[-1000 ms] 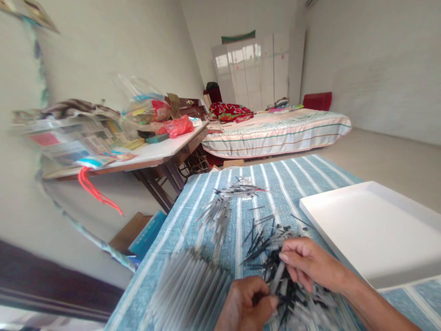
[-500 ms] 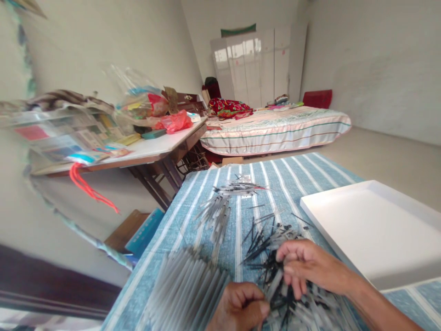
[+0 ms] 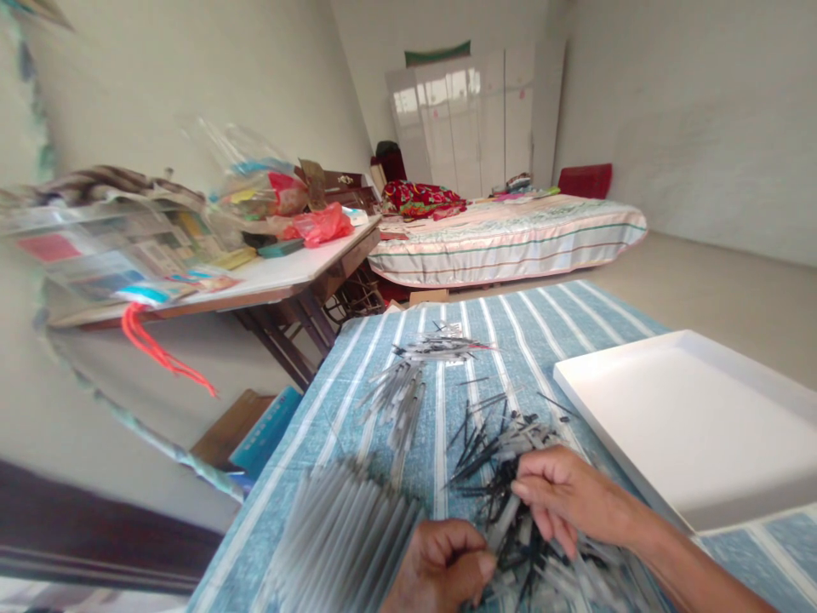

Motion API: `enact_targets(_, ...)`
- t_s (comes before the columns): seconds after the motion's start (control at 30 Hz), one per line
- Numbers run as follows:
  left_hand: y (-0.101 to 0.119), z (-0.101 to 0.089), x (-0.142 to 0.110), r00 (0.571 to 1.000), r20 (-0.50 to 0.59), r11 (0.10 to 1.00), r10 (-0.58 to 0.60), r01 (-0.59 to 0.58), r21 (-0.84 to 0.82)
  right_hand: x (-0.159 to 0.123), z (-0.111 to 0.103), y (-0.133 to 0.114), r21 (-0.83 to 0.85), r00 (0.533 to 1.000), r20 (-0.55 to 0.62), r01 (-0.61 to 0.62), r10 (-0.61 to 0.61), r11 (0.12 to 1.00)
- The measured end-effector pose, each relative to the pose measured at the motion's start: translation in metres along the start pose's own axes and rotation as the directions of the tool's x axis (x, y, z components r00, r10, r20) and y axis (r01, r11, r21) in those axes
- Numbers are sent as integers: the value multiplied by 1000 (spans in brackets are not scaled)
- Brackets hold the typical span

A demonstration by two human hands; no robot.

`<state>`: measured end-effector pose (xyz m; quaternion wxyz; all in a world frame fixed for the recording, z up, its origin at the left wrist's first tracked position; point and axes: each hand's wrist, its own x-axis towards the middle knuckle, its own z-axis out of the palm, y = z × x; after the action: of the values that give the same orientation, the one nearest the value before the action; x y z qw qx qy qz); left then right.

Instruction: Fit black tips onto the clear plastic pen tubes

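My left hand (image 3: 443,566) is closed, thumb and forefinger pinching the lower end of a translucent plastic tube (image 3: 504,523) that looks like a pen barrel. At the tube's upper end, the thumb and forefinger of my right hand (image 3: 565,498) are pinched together; any small part between them is hidden. Beneath both hands spreads a loose pile of black sticks and clear pieces (image 3: 478,447). To the left of my left hand lies a neat stack of grey translucent tubes (image 3: 345,536). Farther off are a smaller bunch of tubes (image 3: 402,396) and a heap of thin dark and clear sticks (image 3: 440,347).
A shallow white tray (image 3: 689,417) lies at the right on the blue striped cloth (image 3: 511,332). Along the left wall stands a cluttered desk (image 3: 274,281) with plastic bags and a red cord (image 3: 162,353) hanging off. A bed (image 3: 511,243) is beyond.
My left hand has shifted slightly left and down. The right fingers lifted loosely off the tube half a second ago and are now pinched at its upper end again. The view has turned slightly.
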<state>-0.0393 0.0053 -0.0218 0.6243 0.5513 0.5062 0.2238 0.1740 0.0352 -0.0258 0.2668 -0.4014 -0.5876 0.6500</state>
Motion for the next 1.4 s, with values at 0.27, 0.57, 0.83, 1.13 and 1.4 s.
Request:
enact_targets(0.27, 5, 0, -1, 1000, 3, 1000, -7, 7, -6, 0, 1, -2, 73, 1000, 26, -18, 16, 997)
enact_targets(0.57, -1, 0, 1, 1000, 17, 998, -5, 6, -60, 2, -1, 1, 124, 999, 32, -11, 7, 992)
enact_targets(0.83, -1, 1, 2, 1000, 3, 998, 3, -3, -70, 2, -2, 3, 159, 998, 62, 7, -17, 987)
enact_targets(1.13, -4, 1, 4, 1000, 14, 996, -11, 12, -87, 2, -2, -1, 219, 997, 72, 0, -16, 976)
enact_targets(1.4, -12, 0, 5, 1000, 28, 990, -10, 14, -138, 1, -6, -3, 227, 998, 24, 50, -57, 973)
